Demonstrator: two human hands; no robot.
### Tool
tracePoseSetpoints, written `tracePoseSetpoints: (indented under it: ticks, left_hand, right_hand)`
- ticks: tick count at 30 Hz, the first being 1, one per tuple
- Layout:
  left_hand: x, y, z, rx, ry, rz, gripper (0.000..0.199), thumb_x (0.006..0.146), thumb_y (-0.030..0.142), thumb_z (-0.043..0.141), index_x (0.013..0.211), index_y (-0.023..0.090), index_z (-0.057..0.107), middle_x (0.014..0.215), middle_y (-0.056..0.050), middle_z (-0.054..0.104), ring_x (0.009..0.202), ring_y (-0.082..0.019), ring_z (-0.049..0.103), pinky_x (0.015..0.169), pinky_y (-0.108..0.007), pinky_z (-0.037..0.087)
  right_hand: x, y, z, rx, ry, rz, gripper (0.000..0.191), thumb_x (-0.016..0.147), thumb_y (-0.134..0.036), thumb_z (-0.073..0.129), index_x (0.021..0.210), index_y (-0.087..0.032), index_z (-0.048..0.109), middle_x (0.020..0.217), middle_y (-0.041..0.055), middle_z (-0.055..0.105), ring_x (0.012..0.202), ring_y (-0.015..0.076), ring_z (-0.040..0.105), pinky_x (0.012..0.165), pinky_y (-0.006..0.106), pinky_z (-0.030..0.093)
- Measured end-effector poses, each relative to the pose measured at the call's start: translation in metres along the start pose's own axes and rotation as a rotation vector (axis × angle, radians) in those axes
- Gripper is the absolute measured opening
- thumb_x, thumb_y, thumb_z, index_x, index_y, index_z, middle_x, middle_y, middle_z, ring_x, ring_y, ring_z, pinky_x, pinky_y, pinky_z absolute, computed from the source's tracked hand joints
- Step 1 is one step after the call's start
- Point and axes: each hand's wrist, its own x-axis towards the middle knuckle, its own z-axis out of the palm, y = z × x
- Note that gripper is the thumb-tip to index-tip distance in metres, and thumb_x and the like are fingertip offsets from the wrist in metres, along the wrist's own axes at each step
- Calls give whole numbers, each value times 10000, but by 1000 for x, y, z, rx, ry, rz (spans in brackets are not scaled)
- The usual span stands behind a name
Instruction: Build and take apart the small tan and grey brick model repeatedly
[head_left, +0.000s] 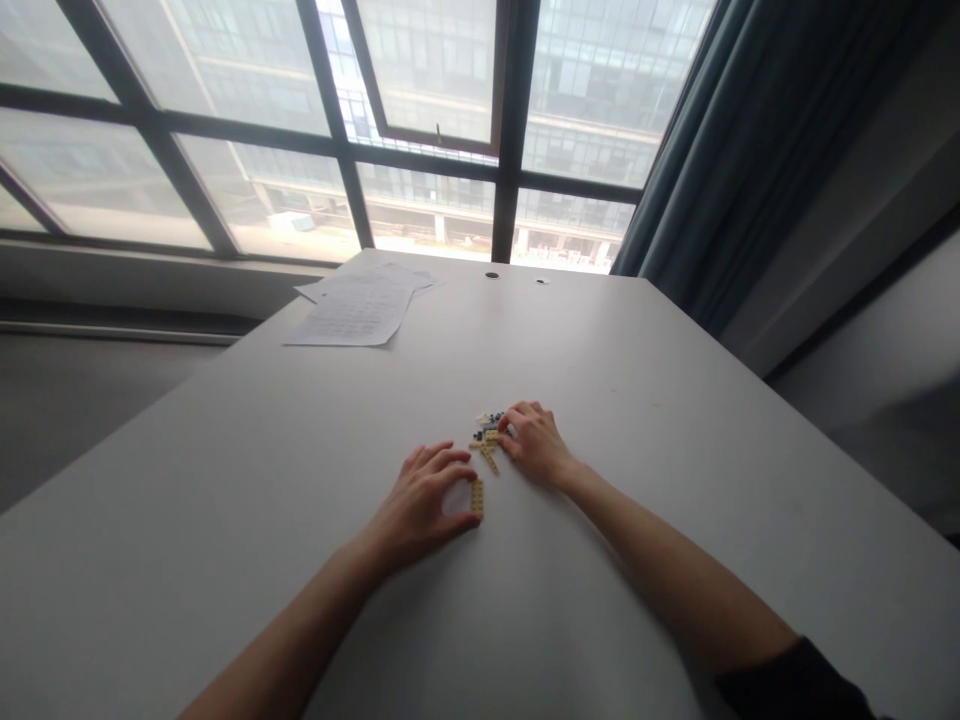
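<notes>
The left hand (426,500) pinches a tan brick (478,498) by its ends, thumb and forefinger, at the table (600,600); the right hand (531,436) has curled fingers at the pile (489,458) just beyond (whether they grip anything, I cannot tell)

White worktop (600,350) carries overlapping paper sheets (358,305) at far left; small building bricks (489,458) lie clustered near centre.
</notes>
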Motion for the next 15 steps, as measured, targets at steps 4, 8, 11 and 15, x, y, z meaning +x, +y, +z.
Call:
tracePoseSetpoints:
  ticks: [4, 8, 11, 15]
  left_hand:
    - [0, 1, -1, -10, -2, -2, 370, 706, 443, 701, 1033, 280, 642, 1243, -53, 587, 1275, -314, 401, 1082, -550, 240]
    - [0, 2, -2, -13, 11, 6, 361, 698, 420, 708, 1023, 274, 648, 1228, -55, 597, 1265, -309, 418, 1078, -532, 267]
    - [0, 2, -2, -11, 14, 1, 361, 698, 418, 706, 1028, 285, 644, 1221, -45, 602, 1262, -308, 425, 1077, -535, 270]
    - [0, 3, -2, -14, 25, 7, 364, 703, 410, 700, 1040, 284, 641, 1219, -45, 601, 1263, -306, 421, 1083, -536, 260]
  right_hand:
    - [-1, 2, -1, -6, 0, -8, 84, 846, -255, 626, 890, -184, 637, 1004, 67, 607, 1020, 218, 486, 886, 369, 339]
    - [-7, 1, -3, 29, 35, -1, 126, 833, -252, 636, 946, -196, 640, 1044, 64, 603, 1045, 222, 481, 904, 377, 342]
    - [-12, -4, -6, 61, 28, -86, 299, 777, -330, 703, 1049, -224, 637, 1123, 72, 590, 1088, 233, 469, 934, 391, 338]
    - [-15, -10, -10, 39, -76, -231, 457, 706, -443, 752, 1109, -255, 645, 1140, 75, 598, 1111, 258, 461, 954, 418, 330]
